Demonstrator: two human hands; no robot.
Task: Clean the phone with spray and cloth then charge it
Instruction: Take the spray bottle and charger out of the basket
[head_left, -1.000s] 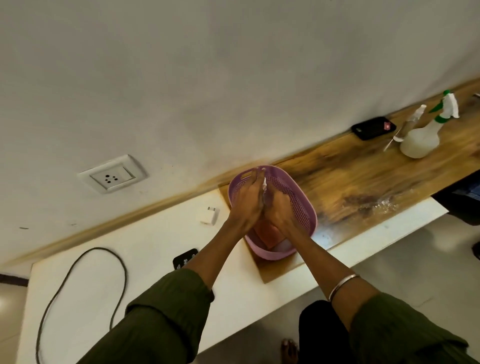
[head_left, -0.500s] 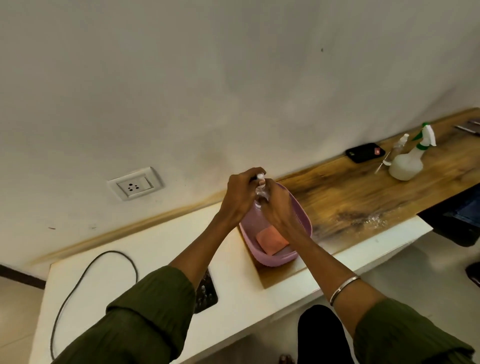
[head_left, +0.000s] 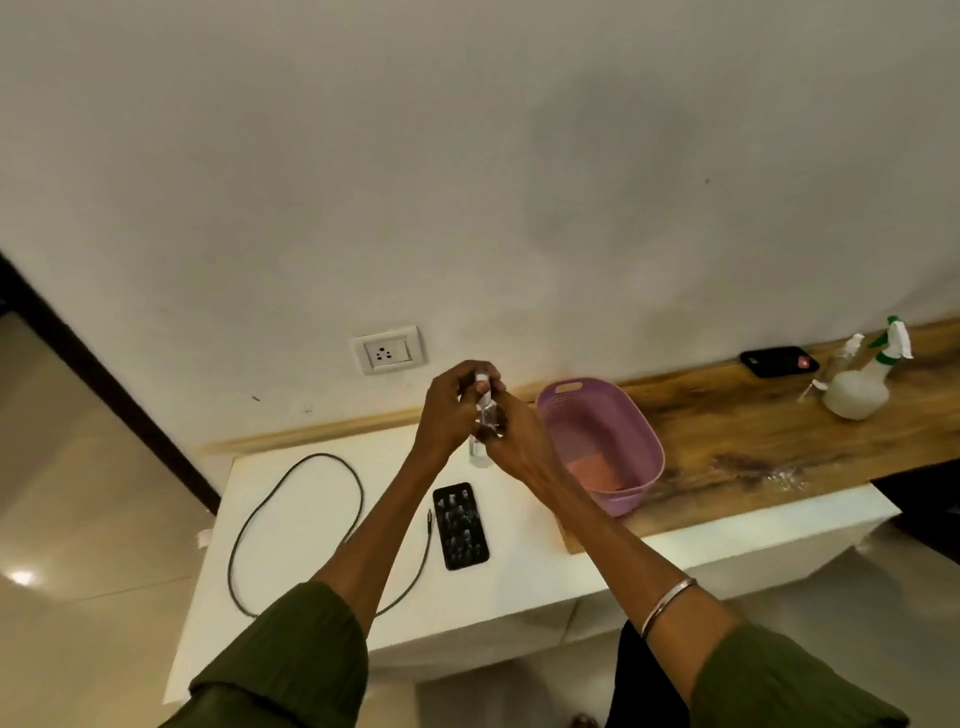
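Hands (head_left: 483, 415) — two, bottle (head_left: 485, 415) — one

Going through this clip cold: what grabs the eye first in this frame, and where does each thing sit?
Both hands meet mid-frame above the white counter, the left hand and right hand closed together on a small clear spray bottle. Just below them a dark phone lies flat beside a looped black cable. To the right, a purple basket holding a pink cloth sits on the wooden top.
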